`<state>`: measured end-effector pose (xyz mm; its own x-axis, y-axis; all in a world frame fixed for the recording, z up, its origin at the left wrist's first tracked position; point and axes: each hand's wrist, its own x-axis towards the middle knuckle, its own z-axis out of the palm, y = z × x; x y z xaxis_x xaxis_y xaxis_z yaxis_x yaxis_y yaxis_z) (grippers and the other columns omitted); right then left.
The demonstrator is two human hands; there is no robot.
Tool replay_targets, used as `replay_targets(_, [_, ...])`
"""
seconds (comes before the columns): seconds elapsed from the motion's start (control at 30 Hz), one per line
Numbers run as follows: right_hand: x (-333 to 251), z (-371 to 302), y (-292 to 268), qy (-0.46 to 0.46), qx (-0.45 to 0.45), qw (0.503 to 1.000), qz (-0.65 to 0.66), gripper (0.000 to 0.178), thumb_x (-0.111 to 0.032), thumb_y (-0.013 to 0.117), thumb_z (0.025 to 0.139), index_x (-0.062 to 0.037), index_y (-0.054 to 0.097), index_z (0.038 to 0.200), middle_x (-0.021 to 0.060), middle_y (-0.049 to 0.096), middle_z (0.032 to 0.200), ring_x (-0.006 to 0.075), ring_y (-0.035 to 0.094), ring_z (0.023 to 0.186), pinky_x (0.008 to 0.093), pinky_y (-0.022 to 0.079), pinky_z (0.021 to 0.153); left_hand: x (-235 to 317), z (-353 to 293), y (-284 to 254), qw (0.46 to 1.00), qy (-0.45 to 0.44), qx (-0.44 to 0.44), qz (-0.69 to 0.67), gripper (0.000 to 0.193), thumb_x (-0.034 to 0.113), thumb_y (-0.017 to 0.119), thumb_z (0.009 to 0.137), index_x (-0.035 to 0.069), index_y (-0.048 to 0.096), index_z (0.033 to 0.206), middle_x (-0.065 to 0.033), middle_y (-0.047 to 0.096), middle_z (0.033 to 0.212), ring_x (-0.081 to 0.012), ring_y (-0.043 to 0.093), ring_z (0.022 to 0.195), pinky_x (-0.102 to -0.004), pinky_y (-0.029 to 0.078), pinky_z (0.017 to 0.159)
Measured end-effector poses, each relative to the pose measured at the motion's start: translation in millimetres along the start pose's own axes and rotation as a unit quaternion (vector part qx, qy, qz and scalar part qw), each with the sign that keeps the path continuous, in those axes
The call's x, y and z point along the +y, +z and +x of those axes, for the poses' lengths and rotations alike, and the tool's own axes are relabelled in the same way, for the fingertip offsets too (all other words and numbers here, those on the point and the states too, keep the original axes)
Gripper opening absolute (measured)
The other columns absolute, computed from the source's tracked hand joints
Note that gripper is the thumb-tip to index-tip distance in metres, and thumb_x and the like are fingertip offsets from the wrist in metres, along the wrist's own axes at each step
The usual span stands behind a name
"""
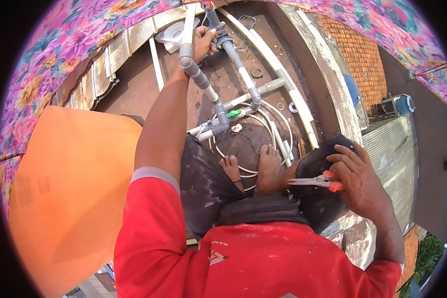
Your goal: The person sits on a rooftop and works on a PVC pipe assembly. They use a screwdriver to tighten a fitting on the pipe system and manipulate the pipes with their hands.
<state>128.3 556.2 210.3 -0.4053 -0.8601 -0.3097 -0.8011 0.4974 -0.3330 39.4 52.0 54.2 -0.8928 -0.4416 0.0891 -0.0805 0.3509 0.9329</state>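
A pair of long-nose pliers (317,182) with red-orange handles is in my right hand (355,174), which rests by my right knee. The jaws point left, over my shin. My left arm stretches far forward and passes beneath a grey elbow and white pipe (187,30). At its end my left hand (202,43) is closed, fingertips against a dark grey pipe fitting (224,39); whatever they pinch is too small to make out. From that fitting a grey and white pipe (244,74) runs toward me. A valve with a green handle (233,113) sits lower in the pipework.
Coiled white tubing (278,124) lies around my bare feet. A long white pipe (270,57) slants along the right side. Left are an orange sheet (74,179) and a translucent plastic container (173,35). A low wall (333,74) edges the right, with tiled roofs beyond.
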Motion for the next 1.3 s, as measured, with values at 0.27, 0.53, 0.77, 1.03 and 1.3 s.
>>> replay_targets(0.27, [60,196,-32,0.136,0.097,0.972,0.167,0.052,-0.038,0.068,0.100,0.0034,0.056,0.130,0.0210,0.067,0.115,0.0301,0.065,0.108,0.0423,0.049,0.096,-7,14,4,0.998,-0.026,-0.061,-0.023,0.034,0.032,0.052,0.111,-0.001,0.062,0.105,-0.0073,0.069,0.093,-0.0106,0.064,0.059,-0.0239,0.051,0.052])
replay_targets(0.53, [28,392,42,0.146,0.121,0.961,0.200,0.069,-0.045,0.063,0.097,0.0164,0.060,0.127,0.0357,0.066,0.126,0.0486,0.064,0.122,0.0505,0.050,0.106,-37,17,16,0.989,-0.091,-0.021,-0.111,0.028,0.027,0.057,0.110,0.002,0.061,0.099,-0.0051,0.067,0.086,-0.0094,0.063,0.058,-0.0222,0.048,0.047])
replay_targets(0.77, [17,418,69,0.194,0.187,0.927,0.262,0.063,-0.040,0.066,0.094,0.0097,0.058,0.130,0.0332,0.067,0.126,0.0464,0.065,0.122,0.0518,0.051,0.104,-55,18,22,0.979,-0.059,-0.049,-0.191,0.019,0.020,0.065,0.104,0.003,0.062,0.098,-0.0031,0.064,0.076,-0.0088,0.061,0.056,-0.0231,0.046,0.048])
replay_targets(1.03, [13,415,75,0.155,0.238,0.921,0.267,0.056,-0.035,0.066,0.092,0.0091,0.056,0.126,0.0337,0.068,0.121,0.0476,0.067,0.117,0.0539,0.052,0.101,-59,18,8,0.975,-0.047,-0.057,-0.208,0.006,0.013,0.066,0.103,0.008,0.066,0.103,0.0016,0.062,0.075,-0.0048,0.055,0.054,-0.0194,0.038,0.044])
replay_targets(1.3, [10,409,72,0.145,0.239,0.919,0.279,0.055,-0.033,0.066,0.092,0.0123,0.056,0.121,0.0365,0.068,0.116,0.0505,0.066,0.114,0.0554,0.052,0.100,-53,14,8,0.983,-0.042,-0.044,-0.171,0.007,0.015,0.068,0.100,0.008,0.067,0.096,0.0035,0.056,0.064,-0.0059,0.051,0.050,-0.0227,0.034,0.043])
